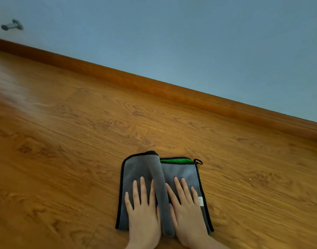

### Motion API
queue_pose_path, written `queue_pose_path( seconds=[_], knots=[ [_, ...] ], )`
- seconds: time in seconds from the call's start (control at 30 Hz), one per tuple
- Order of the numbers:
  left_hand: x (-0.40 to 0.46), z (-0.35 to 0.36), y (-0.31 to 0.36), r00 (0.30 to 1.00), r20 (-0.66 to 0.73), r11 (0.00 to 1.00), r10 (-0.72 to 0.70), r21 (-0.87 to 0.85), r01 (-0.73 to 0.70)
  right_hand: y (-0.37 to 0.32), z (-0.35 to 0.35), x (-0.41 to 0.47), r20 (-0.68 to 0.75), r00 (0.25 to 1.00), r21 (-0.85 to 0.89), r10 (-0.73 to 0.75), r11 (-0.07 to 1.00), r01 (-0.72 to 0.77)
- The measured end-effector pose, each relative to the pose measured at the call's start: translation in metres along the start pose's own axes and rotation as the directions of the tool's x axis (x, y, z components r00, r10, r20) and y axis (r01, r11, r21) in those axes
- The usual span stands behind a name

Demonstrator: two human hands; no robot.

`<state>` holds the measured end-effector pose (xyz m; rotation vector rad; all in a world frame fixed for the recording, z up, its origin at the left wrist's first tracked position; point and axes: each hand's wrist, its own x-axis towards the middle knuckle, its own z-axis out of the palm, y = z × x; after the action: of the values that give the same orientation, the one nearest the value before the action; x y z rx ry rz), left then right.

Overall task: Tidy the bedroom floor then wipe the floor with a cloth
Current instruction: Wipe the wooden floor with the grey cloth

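Hands are lying flat on a grey fluffy cloth with a black sewn edge [145, 169], which is sitting on the shiny orange-brown wooden floor [64, 141]. The left hand [143, 211] is pressing down with its fingers straight and a little spread. The right hand [187, 209] is doing the same thing just beside it, with a raised fold of the cloth running between the two hands.

Just past the little finger of the right hand, a small white tag [200, 201] is sticking to the cloth edge. The marks on it are too tiny to read. Beyond the right fingertips, a strip of bright green cloth [177, 161] is peeking out from under the grey, and a little black hanging loop [198, 161] is poking off that far corner.

Far ahead of both hands, a long brown wooden skirting board [154, 85] is running along the bottom of a pale blue-grey wall [190, 42]. Way off to the left and ahead, a small silver metal door stopper [12, 25] is sticking out of the wall. Out to the right of the right hand, one tiny pale speck [250, 179] is lying on the floor.

Bare wooden boards are stretching out on the left, on the right, and ahead of the fingertips, all the way to the skirting board.
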<state>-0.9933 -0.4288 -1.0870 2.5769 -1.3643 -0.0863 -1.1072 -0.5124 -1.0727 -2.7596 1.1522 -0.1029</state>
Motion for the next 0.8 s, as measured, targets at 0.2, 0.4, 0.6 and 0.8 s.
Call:
queue_pose_path(
  seconds=[0.2,0.4,0.6,0.8],
  knots=[
    [-0.039,0.004,0.027,0.993,-0.065,0.995,0.097,0.006,-0.096,0.025,-0.003,-0.048,0.030,0.999,-0.035,-0.043,0.998,0.044],
    [-0.052,-0.003,0.028,0.989,0.033,0.989,0.146,-0.009,-0.145,0.025,-0.006,-0.058,0.036,0.996,-0.025,-0.077,0.997,0.078],
    [-0.051,-0.009,0.028,0.984,0.091,0.988,0.154,-0.018,-0.153,0.024,-0.008,-0.056,0.049,0.991,-0.047,-0.121,0.991,0.124],
    [-0.029,-0.014,0.027,0.982,0.116,0.988,0.152,0.013,-0.154,0.028,-0.011,-0.029,0.073,0.981,-0.044,-0.179,0.982,0.182]
  ],
)
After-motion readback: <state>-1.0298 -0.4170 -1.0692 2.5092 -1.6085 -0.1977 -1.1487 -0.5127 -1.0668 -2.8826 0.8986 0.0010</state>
